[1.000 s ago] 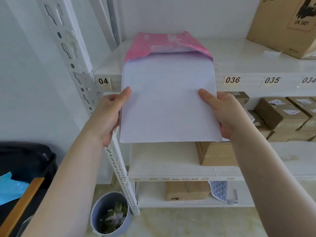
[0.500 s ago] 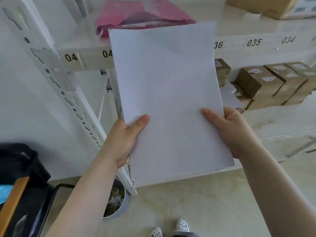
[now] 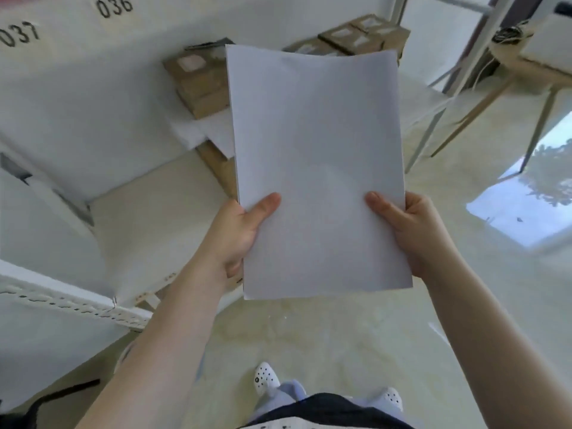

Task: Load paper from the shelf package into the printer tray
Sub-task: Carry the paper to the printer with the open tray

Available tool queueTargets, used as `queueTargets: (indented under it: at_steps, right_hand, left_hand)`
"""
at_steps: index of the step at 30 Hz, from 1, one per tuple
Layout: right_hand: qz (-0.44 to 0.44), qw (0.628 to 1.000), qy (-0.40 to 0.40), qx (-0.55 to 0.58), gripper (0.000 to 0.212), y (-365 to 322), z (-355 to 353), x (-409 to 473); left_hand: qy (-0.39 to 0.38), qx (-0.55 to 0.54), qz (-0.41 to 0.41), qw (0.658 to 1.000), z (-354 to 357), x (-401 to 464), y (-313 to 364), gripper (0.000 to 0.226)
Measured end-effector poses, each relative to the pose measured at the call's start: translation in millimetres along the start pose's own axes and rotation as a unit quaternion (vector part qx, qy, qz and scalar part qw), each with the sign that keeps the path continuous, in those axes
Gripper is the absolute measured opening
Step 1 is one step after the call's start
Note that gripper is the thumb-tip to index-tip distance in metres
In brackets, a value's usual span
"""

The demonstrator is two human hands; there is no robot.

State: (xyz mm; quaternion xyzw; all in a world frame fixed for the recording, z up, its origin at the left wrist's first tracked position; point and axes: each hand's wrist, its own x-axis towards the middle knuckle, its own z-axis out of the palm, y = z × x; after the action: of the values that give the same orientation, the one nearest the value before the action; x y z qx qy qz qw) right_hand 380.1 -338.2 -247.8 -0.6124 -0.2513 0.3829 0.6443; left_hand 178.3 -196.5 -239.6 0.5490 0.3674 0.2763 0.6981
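A thin stack of white paper (image 3: 318, 168) is held flat in front of me, clear of the shelf. My left hand (image 3: 238, 233) grips its lower left edge with the thumb on top. On the lower right edge, my right hand (image 3: 411, 230) holds it the same way. The pink paper package is out of view, and I cannot make out a printer tray.
The white shelf unit (image 3: 77, 97) with number labels runs along the left, and brown cardboard boxes (image 3: 198, 78) sit on its lower board. A small wooden-legged table (image 3: 523, 66) stands at the upper right. Glossy floor lies below, where my white shoes (image 3: 266, 376) show.
The paper has come fully out of the pink package and away from the shelf. My view has swung right and down; the package and the bin have left the frame.
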Motion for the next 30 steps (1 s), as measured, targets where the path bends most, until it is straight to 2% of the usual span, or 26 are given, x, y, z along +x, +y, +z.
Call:
queueTargets:
  at_steps: [7, 10, 18, 21, 27, 30]
  right_hand:
    - [0.024, 0.989, 0.142, 0.035, 0.027, 12, -190, -41]
    - [0.033, 0.978, 0.201, 0.044, 0.015, 12, -269, -60]
    - [0.047, 0.938, 0.338, 0.053, 0.009, 3, -435, -97]
    - [0.043, 0.92, 0.384, 0.059, 0.009, 0, -490, -98]
    - [0.052, 0.885, 0.457, 0.077, 0.009, 7, -603, -75]
    - [0.066, 0.873, 0.476, 0.085, 0.01, 9, -664, -44]
  left_hand:
    - [-0.121, 0.05, -0.062, 0.99, 191, 34, -52, 0.02]
    - [-0.161, 0.064, -0.084, 0.981, 281, 41, -76, 0.012]
    - [-0.283, 0.083, -0.12, 0.948, 479, 55, -106, 0.016]
    - [-0.326, 0.096, -0.136, 0.931, 547, 71, -115, 0.024]
    - [-0.396, 0.109, -0.159, 0.898, 685, 123, -147, 0.007]
    - [-0.428, 0.116, -0.175, 0.879, 754, 162, -159, 0.017]
